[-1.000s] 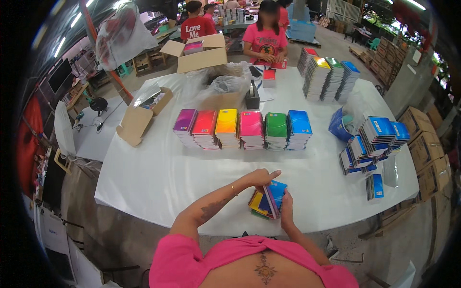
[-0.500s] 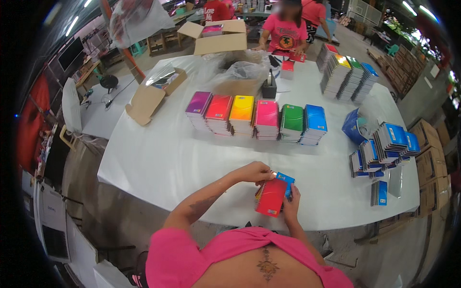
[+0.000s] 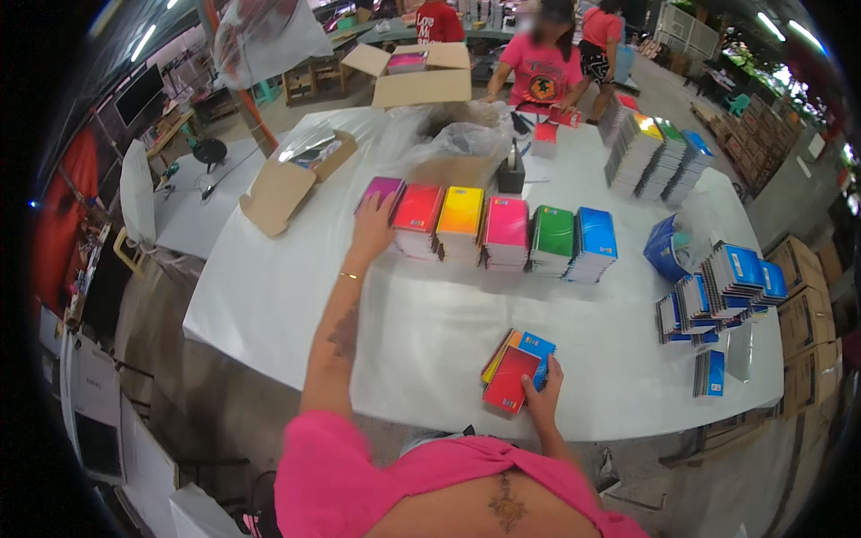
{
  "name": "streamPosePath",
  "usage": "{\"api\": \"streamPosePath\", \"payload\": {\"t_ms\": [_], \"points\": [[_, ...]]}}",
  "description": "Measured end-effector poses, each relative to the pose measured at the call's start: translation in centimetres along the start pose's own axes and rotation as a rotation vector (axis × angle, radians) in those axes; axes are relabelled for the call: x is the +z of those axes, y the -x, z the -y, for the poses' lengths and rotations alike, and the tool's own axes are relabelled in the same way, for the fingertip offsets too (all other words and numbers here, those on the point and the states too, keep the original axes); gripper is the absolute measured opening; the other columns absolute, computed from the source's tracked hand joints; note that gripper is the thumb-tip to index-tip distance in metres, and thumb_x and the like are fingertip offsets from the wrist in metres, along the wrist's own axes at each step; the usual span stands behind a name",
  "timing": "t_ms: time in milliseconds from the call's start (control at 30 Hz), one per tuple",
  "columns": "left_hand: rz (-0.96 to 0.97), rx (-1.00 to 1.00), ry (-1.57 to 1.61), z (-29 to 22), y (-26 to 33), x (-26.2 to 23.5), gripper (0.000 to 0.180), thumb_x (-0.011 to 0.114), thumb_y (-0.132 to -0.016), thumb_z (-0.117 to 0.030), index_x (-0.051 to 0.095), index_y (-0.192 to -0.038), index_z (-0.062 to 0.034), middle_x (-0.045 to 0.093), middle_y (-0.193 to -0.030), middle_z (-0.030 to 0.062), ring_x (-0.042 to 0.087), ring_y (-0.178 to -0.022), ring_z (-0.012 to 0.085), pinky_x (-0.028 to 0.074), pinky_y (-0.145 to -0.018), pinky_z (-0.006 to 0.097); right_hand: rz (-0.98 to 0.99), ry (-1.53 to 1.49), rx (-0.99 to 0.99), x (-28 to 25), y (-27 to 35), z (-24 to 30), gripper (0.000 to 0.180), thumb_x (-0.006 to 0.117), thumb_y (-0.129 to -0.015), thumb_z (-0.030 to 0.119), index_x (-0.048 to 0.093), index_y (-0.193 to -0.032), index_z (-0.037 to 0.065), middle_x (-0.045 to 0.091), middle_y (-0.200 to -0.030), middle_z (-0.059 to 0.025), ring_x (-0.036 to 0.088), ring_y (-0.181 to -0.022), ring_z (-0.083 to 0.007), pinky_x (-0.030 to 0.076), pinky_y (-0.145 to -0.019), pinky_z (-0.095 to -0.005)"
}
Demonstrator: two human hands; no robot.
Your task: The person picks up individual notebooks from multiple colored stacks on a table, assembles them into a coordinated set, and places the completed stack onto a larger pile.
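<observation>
My left hand [image 3: 372,226] reaches out to the purple notebook [image 3: 383,186] on top of the leftmost stack. Its fingers are stretched over the cover, partly hiding it. Near the table's front edge my right hand [image 3: 544,393] grips a small fanned bundle of spiral notebooks by its right side. A red notebook [image 3: 514,378] lies uppermost there, with a blue notebook [image 3: 538,344] and a yellow-orange one showing behind it. To the right of the purple stack stand a red stack [image 3: 418,208], a yellow stack [image 3: 461,212], a pink stack [image 3: 507,222], a green stack [image 3: 552,231] and a blue stack [image 3: 595,233].
Blue notebooks [image 3: 737,260] are piled at the right beside a blue bag [image 3: 662,247]. Taller stacks [image 3: 634,151] stand at the far right. A black pen holder [image 3: 510,175], an open carton [image 3: 421,90] and flattened cardboard [image 3: 276,195] lie farther back. A co-worker [image 3: 541,67] stands across the table.
My left hand has left the bundle and moved forward and left to the purple stack. The bundle is now fanned wider, with my right hand still on it.
</observation>
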State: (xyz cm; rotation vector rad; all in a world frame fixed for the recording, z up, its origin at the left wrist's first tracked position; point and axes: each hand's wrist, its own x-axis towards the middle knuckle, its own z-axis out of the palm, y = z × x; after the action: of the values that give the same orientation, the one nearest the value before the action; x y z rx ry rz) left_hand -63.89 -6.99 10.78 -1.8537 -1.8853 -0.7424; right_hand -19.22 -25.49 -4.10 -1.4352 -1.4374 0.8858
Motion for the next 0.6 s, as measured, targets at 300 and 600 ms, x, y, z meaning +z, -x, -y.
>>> {"api": "streamPosePath", "payload": {"t_ms": [300, 600], "points": [[0.426, -0.057, 0.163, 5.0, -1.5, -0.2, 0.046, 0.074, -0.081, -0.014, 0.063, -0.126, -0.015, 0.059, -0.133, 0.0217, 0.056, -0.121, 0.0385, 0.046, -0.101, 0.046, -0.008, 0.013, -0.019, 0.0, 0.2, 0.2, 0.078, 0.076, -0.082, 0.02, 0.039, -0.149, 0.005, 0.035, -0.145, -0.0229, 0.038, -0.135, -0.0368, 0.032, -0.114, -0.0424], [0.384, 0.087, 0.137, 4.3, -2.0, -0.9, 0.039, 0.067, -0.085, -0.012, 0.062, -0.123, -0.0109, 0.064, -0.108, 0.0193, 0.065, -0.096, 0.0377, 0.052, -0.082, 0.046, -0.034, 0.029, -0.032, 0.2, 0.4, -0.3, 0.078, 0.078, -0.081, 0.023, 0.041, -0.147, 0.005, 0.037, -0.143, -0.0227, 0.04, -0.134, -0.0373, 0.034, -0.112, -0.0438]]}}
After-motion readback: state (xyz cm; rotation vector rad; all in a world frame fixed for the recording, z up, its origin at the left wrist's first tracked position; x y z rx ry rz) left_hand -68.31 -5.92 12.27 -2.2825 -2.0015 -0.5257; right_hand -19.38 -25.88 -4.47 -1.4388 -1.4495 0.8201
